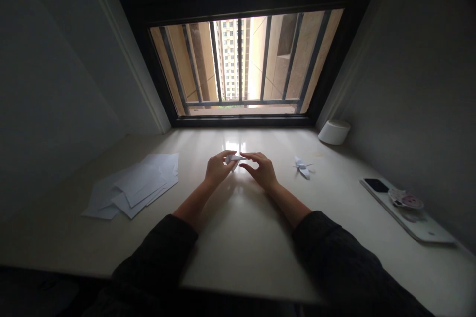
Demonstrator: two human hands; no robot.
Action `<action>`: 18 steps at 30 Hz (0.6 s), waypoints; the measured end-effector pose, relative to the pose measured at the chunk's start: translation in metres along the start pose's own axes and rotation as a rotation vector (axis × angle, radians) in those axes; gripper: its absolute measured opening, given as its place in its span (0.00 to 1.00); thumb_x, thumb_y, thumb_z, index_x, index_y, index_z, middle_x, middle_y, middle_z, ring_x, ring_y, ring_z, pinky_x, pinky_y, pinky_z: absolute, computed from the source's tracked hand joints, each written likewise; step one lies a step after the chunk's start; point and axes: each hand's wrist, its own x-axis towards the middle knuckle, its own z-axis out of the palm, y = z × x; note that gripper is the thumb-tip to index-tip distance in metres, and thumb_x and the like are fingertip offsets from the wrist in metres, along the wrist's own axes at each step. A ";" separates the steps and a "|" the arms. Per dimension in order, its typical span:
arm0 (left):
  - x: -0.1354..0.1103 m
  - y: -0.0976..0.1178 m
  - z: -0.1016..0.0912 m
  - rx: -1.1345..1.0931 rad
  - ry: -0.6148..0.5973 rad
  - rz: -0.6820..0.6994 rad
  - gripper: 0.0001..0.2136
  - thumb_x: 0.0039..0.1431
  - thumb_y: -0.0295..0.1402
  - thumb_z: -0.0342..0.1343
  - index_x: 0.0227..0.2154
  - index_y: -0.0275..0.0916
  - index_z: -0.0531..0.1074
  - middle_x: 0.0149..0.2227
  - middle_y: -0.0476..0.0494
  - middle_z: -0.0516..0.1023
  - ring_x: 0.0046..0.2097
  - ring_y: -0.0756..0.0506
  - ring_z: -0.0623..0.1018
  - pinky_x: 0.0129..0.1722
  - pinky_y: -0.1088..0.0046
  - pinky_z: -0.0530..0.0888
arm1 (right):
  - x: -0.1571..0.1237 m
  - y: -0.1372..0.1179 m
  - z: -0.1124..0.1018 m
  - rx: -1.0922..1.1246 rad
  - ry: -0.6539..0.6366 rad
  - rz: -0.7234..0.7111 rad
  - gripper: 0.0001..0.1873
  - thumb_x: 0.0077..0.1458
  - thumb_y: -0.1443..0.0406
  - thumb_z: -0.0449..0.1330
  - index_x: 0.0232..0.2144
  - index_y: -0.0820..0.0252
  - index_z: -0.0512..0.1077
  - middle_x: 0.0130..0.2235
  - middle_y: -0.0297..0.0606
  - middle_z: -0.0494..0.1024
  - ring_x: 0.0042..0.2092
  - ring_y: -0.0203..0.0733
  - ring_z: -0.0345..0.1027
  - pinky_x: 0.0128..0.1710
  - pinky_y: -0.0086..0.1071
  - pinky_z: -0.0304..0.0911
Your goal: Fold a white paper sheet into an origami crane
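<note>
A small white folded paper crane (233, 159) is held up above the middle of the pale tabletop. My left hand (219, 167) is closed on its left side, thumb below and fingers above. On the other side, the fingertips of my right hand (262, 171) are at its right end, with the thumb just under the paper; the exact contact is too small to make out. To the right of my hands, a finished-looking paper crane (302, 167) with spread wings lies on the surface.
Loose white paper sheets (139, 183) lie overlapped at the left. At the right back stands a white cylindrical object (334, 132) by the wall. A white phone (424, 225) with a round grip on its back lies at the right. A barred window (241, 121) is behind the surface.
</note>
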 end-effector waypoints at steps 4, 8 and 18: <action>0.002 -0.004 0.000 -0.029 -0.030 -0.025 0.14 0.44 0.35 0.63 0.38 0.46 0.78 0.39 0.46 0.80 0.36 0.44 0.77 0.36 0.72 0.72 | -0.001 0.000 0.001 0.017 0.023 0.027 0.15 0.49 0.64 0.65 0.42 0.49 0.76 0.35 0.36 0.80 0.36 0.41 0.71 0.38 0.36 0.68; 0.005 -0.009 -0.001 -0.009 -0.100 -0.028 0.15 0.47 0.36 0.61 0.40 0.44 0.78 0.40 0.43 0.80 0.36 0.43 0.78 0.34 0.72 0.73 | -0.001 -0.002 -0.001 0.008 0.050 0.070 0.11 0.50 0.62 0.65 0.38 0.49 0.77 0.31 0.36 0.79 0.33 0.39 0.70 0.35 0.34 0.67; 0.005 -0.012 -0.002 -0.020 -0.142 -0.065 0.15 0.47 0.37 0.61 0.39 0.45 0.78 0.37 0.44 0.80 0.33 0.43 0.78 0.31 0.72 0.73 | -0.001 -0.004 -0.001 0.050 0.044 0.060 0.07 0.52 0.62 0.63 0.36 0.50 0.78 0.32 0.35 0.79 0.34 0.39 0.71 0.35 0.34 0.67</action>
